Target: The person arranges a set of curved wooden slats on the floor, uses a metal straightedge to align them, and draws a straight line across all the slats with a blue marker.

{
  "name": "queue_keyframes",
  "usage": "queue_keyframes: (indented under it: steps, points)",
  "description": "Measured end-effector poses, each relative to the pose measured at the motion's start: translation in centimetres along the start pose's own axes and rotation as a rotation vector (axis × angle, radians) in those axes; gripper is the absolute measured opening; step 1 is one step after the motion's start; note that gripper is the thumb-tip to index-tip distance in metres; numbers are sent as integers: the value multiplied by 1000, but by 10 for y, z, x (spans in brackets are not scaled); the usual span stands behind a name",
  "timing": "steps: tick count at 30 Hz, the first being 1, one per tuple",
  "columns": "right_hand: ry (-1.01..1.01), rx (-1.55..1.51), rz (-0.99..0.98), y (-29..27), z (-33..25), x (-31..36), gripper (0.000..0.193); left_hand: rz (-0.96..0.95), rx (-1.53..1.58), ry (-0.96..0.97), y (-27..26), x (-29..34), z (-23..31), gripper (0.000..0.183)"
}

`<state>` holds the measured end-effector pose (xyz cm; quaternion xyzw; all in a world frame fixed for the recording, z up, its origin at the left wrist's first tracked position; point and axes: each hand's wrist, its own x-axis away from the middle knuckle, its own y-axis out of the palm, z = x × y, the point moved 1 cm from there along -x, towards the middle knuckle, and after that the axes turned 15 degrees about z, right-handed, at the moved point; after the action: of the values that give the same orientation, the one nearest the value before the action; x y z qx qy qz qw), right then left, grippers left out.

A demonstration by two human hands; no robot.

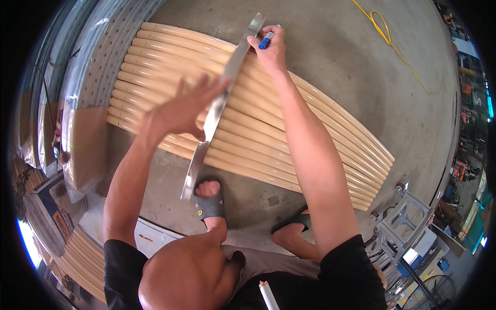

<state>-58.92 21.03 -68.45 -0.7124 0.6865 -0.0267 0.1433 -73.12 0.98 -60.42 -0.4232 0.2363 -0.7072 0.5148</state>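
Several cream-coloured pipes [258, 132] lie side by side on the concrete floor. Across them rests a long silver metal straightedge [219, 106], overhanging the row at both ends. My left hand [178, 111] is blurred, its fingers spread over the middle of the straightedge; whether it presses on the metal I cannot tell. Near the far end of the straightedge, my right hand [274, 54] is closed around a blue marker [266, 40]. The thumb of that hand is at the straightedge's edge. The marker's tip is not clear to see.
Plastic-wrapped metal profiles [95, 77] with holes stand along the left. A yellow cord [385, 33] lies on the floor at the far right. A grey metal frame [403, 219] stands at the lower right. My sandalled feet [209, 199] are close to the pipes' near side.
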Motion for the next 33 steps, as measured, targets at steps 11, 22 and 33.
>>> queue_keyframes:
  steps: [11, 22, 33]
  points:
    - [76, -37, 13, 1, 20, -2, 50, 0, -7, -13, 2, -2, 0, 137]
    - [72, -59, 19, 1, 24, -3, 47, -4, 39, -14, -4, -2, 5, 137]
    - [54, -25, 14, 2, 25, -4, 47, 51, -3, 61, -18, 4, 10, 134]
